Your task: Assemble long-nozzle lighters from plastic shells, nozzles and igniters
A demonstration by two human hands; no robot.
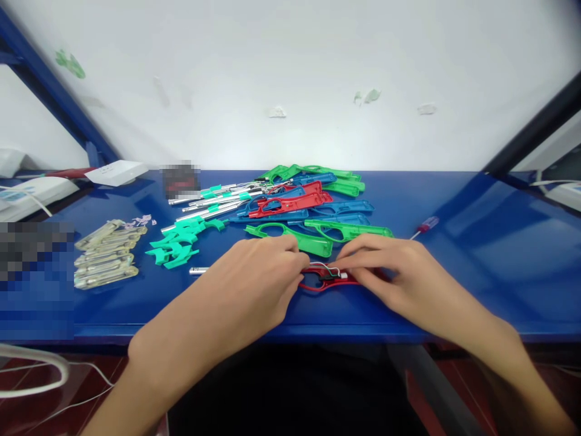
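A red shell (336,286), probably light, stiff plastic best held by its rim, lies lengthwise left to right, loop end left, near the blue table's (458,297) near edge, delicate-looking wires (327,264) between a bunched left hand (267,269) and loosely curved right hand (393,263), exact grips hidden.

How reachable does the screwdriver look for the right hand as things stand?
Probably within reach: the screwdriver lies just beyond the right hand, and nothing seems to cover its handle. The hand's fingers are at the red shell, though, so it would likely have to leave that first.
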